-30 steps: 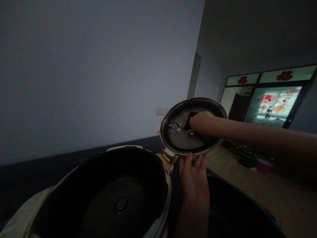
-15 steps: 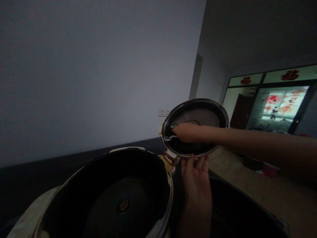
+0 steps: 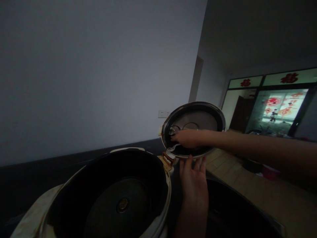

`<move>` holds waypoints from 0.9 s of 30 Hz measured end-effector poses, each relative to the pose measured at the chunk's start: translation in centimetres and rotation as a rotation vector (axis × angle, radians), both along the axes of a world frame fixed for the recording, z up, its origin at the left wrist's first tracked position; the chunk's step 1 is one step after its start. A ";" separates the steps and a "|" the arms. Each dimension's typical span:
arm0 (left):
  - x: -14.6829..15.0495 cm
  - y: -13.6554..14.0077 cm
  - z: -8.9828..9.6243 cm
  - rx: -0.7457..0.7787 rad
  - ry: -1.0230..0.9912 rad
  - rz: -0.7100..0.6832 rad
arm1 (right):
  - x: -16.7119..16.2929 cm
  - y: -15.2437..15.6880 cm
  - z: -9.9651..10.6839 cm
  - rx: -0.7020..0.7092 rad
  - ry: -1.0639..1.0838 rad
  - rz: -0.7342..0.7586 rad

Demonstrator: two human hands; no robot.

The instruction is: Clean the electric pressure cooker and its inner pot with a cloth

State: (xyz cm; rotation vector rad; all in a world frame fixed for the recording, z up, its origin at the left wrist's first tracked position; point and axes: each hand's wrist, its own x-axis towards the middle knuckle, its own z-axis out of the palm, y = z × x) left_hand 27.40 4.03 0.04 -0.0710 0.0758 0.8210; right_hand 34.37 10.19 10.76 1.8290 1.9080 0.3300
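Open lid (image 3: 206,117), right of cooker (image 3: 106,172); L hand (image 3: 194,180), fingers spread, props near rim. R hand (image 3: 187,138) grips cloth (image 3: 173,147) vs. lid's inside; poss. lid slip if R pressure outweighs L support.

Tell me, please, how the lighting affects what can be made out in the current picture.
Head view: dim overall, the inside of the cooker nearly black; head view: the far window brightest; head view: the right hand before the lid looks soft, its edges murky.
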 end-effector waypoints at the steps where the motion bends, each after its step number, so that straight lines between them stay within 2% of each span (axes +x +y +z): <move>1: 0.0 0.0 0.0 -0.009 0.010 0.001 | 0.0 -0.6 -0.1 -0.013 0.007 0.016; 5: 0.0 0.0 0.2 0.017 0.008 0.022 | -0.5 -2.9 0.3 -0.057 0.015 0.041; 10: -0.2 -0.2 0.5 0.041 0.012 0.037 | -1.7 -6.0 2.0 -0.077 -0.020 0.003; 16: 0.1 -0.6 0.5 0.061 0.060 0.071 | -2.0 -9.6 4.3 0.046 -0.041 -0.025; 19: 0.2 -0.8 0.5 0.065 0.067 0.115 | -1.5 -12.0 4.8 0.245 0.039 0.018; 22: 0.3 -1.0 0.3 0.080 0.111 0.113 | -0.9 -15.5 4.0 0.547 0.358 0.140; 25: 0.3 -1.8 -0.2 0.121 0.168 0.067 | -0.2 -19.3 1.1 0.771 0.787 0.189; 27: -0.1 -2.9 -0.7 0.160 0.193 0.040 | 0.5 -21.4 -2.3 0.893 1.045 0.107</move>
